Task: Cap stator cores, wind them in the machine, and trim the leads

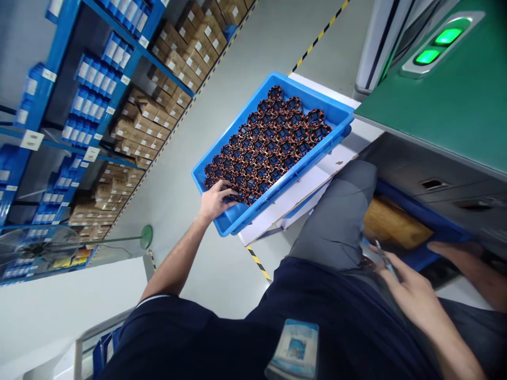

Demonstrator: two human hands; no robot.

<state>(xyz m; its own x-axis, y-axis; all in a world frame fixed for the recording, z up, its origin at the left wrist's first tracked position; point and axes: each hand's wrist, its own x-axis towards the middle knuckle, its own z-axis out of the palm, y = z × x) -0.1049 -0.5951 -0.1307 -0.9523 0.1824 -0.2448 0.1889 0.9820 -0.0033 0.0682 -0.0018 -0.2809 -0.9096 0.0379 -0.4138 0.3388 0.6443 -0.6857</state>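
Wire-wound rings (270,133) filled most of the blue tray (236,216), crowded so closely that many outlines merged and their lower parts were hidden; the left hand (217,201) reached over the tray's nearest corner, fingers bent down among the rings there, the tips out of sight, so I could not tell whether they pinched one; the right hand (412,290), well apart from the tray and below its right end, was curled round a slim tool (386,261) of unclear kind; a dark thing (367,262) just beside it was mostly covered.

Grey trousers (336,216), right of the tray, hid part of a bin (443,228) holding a brown package (396,224); farther right of the tray, a blurred bare limb (467,269) was cut off by the frame, its owner uncertain; left of the tray, cartons (198,47) bore labels too small to read; below the tray, a badge (297,348) was illegible.
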